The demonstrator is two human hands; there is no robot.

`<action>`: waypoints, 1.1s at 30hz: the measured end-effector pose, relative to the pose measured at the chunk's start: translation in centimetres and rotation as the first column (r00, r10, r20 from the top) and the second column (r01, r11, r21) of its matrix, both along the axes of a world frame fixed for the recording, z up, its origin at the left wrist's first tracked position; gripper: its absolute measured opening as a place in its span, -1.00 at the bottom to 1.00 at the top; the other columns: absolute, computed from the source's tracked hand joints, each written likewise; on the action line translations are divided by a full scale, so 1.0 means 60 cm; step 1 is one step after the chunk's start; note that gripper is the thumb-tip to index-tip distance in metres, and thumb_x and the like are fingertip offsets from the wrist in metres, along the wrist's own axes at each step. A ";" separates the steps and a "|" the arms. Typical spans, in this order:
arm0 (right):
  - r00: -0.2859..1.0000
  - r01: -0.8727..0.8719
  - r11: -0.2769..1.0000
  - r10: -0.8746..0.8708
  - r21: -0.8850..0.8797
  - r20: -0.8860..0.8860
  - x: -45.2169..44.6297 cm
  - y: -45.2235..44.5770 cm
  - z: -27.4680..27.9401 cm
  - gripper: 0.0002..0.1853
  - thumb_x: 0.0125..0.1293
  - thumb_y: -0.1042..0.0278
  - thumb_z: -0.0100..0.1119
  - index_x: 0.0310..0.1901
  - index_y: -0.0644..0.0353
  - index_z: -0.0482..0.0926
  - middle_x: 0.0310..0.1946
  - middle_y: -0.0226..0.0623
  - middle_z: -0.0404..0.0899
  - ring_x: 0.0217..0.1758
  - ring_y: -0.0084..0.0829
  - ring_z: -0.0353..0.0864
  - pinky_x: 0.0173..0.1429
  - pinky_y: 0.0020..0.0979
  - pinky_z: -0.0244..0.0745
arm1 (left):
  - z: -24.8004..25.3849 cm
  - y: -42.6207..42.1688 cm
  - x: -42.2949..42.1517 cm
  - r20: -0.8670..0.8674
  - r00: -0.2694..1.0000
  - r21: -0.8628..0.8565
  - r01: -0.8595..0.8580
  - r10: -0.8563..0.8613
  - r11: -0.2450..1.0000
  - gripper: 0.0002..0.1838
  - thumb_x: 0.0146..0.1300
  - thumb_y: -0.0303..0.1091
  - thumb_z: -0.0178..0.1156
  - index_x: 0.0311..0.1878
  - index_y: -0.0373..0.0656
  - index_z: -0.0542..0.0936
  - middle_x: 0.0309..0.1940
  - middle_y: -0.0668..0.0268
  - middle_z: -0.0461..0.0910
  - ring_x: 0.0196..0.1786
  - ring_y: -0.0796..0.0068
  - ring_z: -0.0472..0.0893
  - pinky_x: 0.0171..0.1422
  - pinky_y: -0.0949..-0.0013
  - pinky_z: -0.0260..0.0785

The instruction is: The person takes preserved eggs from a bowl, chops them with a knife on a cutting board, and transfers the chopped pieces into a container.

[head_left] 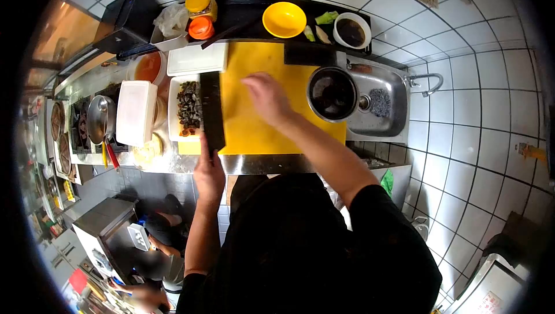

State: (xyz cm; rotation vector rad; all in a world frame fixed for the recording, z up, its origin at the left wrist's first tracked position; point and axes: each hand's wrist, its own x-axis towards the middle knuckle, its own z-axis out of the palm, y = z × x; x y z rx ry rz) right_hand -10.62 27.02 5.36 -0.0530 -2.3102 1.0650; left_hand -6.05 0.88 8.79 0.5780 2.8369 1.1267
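Note:
My left hand (208,175) grips the handle of a wide dark cleaver (213,111). The blade stands over the right side of a white tray (173,106) that holds dark chopped pieces (189,107), and it hides part of them. My right hand (266,97) is above the yellow cutting board (254,135), right of the blade. It is blurred, so its fingers cannot be made out clearly. A dark, round bowl (333,94) with dark contents rests at the board's right edge, partly over the sink.
Right of the board is a metal sink (399,106) with a faucet (430,82). Behind stand a yellow bowl (284,19), a white bowl (352,30) and jars (200,6). At left are white containers (136,113) and a pan (101,118). Other people (167,250) are at lower left.

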 end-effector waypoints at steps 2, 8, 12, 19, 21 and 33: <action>0.966 0.135 0.991 -0.131 -0.001 0.222 0.066 0.082 0.006 -0.78 0.29 0.59 0.25 -0.04 0.22 0.69 -0.11 -0.05 0.71 -0.01 0.02 0.71 0.08 -0.11 0.63 | -0.028 0.019 0.017 0.093 0.992 -0.051 0.094 -0.089 0.994 -0.23 0.40 -0.52 0.21 0.65 -0.04 0.21 -0.26 -0.16 0.69 -0.27 -0.13 0.73 -0.14 0.04 0.57; 0.756 0.079 0.973 -0.200 0.216 0.623 0.223 0.296 -0.015 -0.75 0.33 0.42 0.28 0.03 0.19 0.71 -0.03 -0.02 0.70 0.04 0.04 0.70 0.15 -0.05 0.61 | -0.058 0.086 0.057 0.124 0.961 -0.218 0.269 -0.247 0.938 -0.23 0.40 -0.44 0.20 0.65 -0.05 0.20 -0.36 -0.02 0.69 -0.39 -0.08 0.69 -0.29 -0.03 0.54; 0.732 -0.151 0.972 -0.013 0.181 0.681 0.260 0.293 -0.042 -0.61 0.30 0.39 0.33 0.17 0.13 0.66 0.07 0.03 0.65 0.08 0.05 0.69 0.15 -0.04 0.62 | -0.072 0.100 0.067 0.088 0.954 -0.262 0.301 -0.288 0.917 -0.22 0.38 -0.44 0.19 0.65 -0.04 0.19 -0.37 -0.02 0.69 -0.40 -0.08 0.68 -0.31 -0.04 0.53; 0.638 -0.207 0.914 -0.145 0.350 0.756 0.228 0.266 -0.054 -0.49 0.27 0.43 0.31 0.29 0.11 0.60 0.16 0.09 0.62 0.09 0.01 0.72 0.17 -0.05 0.66 | -0.074 0.095 0.067 0.096 0.961 -0.359 0.277 -0.259 0.892 -0.17 0.34 -0.46 0.17 0.67 0.00 0.14 -0.36 -0.07 0.68 -0.41 -0.14 0.68 -0.30 -0.12 0.52; 0.627 -0.230 0.904 -0.145 0.360 0.765 0.222 0.270 -0.052 -0.47 0.27 0.44 0.30 0.32 0.11 0.57 0.17 0.08 0.62 0.09 0.01 0.72 0.16 -0.04 0.66 | -0.078 0.089 0.065 0.110 0.961 -0.359 0.276 -0.253 0.892 -0.16 0.34 -0.44 0.17 0.68 0.00 0.12 -0.35 -0.06 0.69 -0.40 -0.14 0.69 -0.28 -0.13 0.53; 0.712 -0.012 0.983 -0.119 0.181 0.692 0.193 0.272 -0.024 -0.51 0.22 0.28 0.44 0.17 0.15 0.53 0.13 -0.03 0.61 0.20 0.03 0.64 0.26 -0.12 0.60 | -0.068 0.062 0.063 0.242 0.956 -0.437 0.262 -0.168 0.861 -0.14 0.31 -0.39 0.23 0.67 -0.04 0.14 -0.37 -0.03 0.69 -0.36 -0.07 0.71 -0.22 -0.04 0.57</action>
